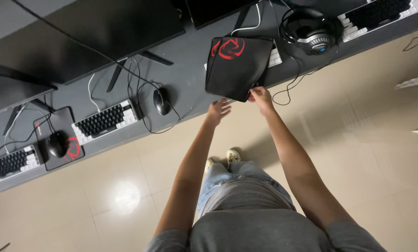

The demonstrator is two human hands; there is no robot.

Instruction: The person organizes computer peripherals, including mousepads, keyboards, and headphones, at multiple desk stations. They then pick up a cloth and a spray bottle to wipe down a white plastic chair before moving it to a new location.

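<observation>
A black square fabric mouse pad with a red swirl emblem [239, 65] is held up over the near edge of the long dark grey counter [185, 88], tilted, its lower corner pinched by the fingers of the right hand [261, 98]. The left hand [217, 111] is seen just beside that corner, fingers loosely spread and holding nothing; contact with the pad cannot be confirmed. A white-edged keyboard [275, 57] is partly covered behind the pad. To the right of the pad, a black and silver headset [311, 35] is laid on the counter, its cable looped off the near edge. Further right, a second black-and-white keyboard [381, 14] is seen at the far corner. Left of the pad, a black wired mouse [161, 101] is placed on the bare counter, next to a compact black keyboard with white side keys [105, 120]. Further left, another black mouse [56, 143] is set on a second black pad with red emblem [71, 149], beside one more small keyboard [10, 162]. Dark monitors [101, 32] are lined along the far side. Beige glossy floor tiles [358, 140] are seen below the counter.
</observation>
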